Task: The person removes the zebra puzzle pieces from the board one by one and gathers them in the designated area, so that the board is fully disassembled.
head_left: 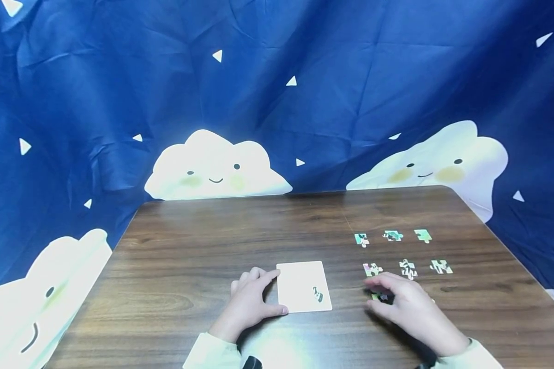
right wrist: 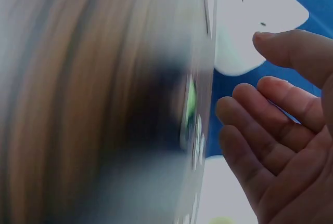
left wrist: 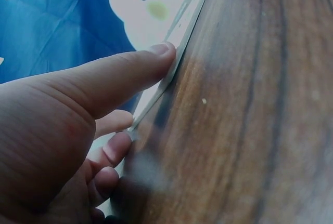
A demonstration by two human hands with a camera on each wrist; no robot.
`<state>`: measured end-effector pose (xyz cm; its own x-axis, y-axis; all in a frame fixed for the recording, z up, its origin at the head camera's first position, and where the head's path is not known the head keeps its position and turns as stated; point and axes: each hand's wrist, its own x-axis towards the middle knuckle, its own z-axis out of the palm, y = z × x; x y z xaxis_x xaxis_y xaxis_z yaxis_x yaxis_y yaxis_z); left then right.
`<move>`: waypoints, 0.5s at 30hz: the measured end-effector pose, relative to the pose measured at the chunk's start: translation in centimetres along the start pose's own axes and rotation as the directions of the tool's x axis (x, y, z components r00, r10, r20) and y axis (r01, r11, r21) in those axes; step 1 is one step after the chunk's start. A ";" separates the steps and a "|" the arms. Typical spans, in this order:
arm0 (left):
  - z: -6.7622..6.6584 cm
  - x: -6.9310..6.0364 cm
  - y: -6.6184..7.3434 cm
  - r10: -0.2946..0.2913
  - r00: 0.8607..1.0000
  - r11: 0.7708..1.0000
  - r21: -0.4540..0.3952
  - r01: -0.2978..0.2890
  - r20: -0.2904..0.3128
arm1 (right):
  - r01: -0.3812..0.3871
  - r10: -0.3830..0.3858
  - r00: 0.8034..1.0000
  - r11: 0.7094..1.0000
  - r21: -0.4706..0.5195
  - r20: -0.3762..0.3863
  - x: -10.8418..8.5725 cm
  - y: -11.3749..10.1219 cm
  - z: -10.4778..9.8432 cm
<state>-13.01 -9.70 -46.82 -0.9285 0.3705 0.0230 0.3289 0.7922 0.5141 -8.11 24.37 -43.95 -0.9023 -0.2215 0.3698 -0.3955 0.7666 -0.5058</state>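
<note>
A white square board (head_left: 302,284) lies flat on the table, with a small dark-and-white patch near its lower right corner. At its left side, my left hand (head_left: 249,302) touches the edge with the index fingertip and the lower left corner with the thumb (left wrist: 130,76). My right hand (head_left: 408,307) hovers right of the board, thumb and fingers apart, nothing between them. Partly hidden below that hand is a green-and-dark jigsaw piece (head_left: 379,296). Just beyond the fingers are a pink-and-white jigsaw piece (head_left: 372,269) and a black-and-white one (head_left: 408,269).
More jigsaw pieces lie farther back: a teal one (head_left: 362,239), a green-and-dark one (head_left: 393,236), a light green one (head_left: 423,236) and a pale one (head_left: 441,266). A blue curtain (head_left: 258,102) with white clouds hangs behind the wooden table (head_left: 189,246).
</note>
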 end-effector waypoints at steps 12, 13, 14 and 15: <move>-0.2 -0.1 0.1 0.005 1.000 1.000 -0.023 -0.005 -0.001 | -0.010 -0.021 0.986 0.983 0.184 0.165 2.2 -3.5 3.4; -0.3 -0.1 0.1 0.008 1.000 1.000 -0.024 -0.008 -0.002 | -0.008 -0.025 0.985 0.981 0.191 0.169 2.4 -3.7 3.6; -0.3 -0.1 0.1 0.011 1.000 1.000 -0.023 -0.011 -0.003 | -0.008 -0.027 0.984 0.980 0.200 0.174 2.5 -3.8 3.9; -0.3 -0.1 0.1 0.012 1.000 1.000 -0.020 -0.012 -0.003 | -0.007 -0.032 0.983 0.978 0.207 0.181 2.7 -3.9 4.1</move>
<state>-12.94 -9.82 -46.48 -0.9251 0.3784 0.0313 0.3362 0.7780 0.5307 -9.69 18.31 -44.15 -0.9055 -0.3512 0.2381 -0.4163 0.6266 -0.6589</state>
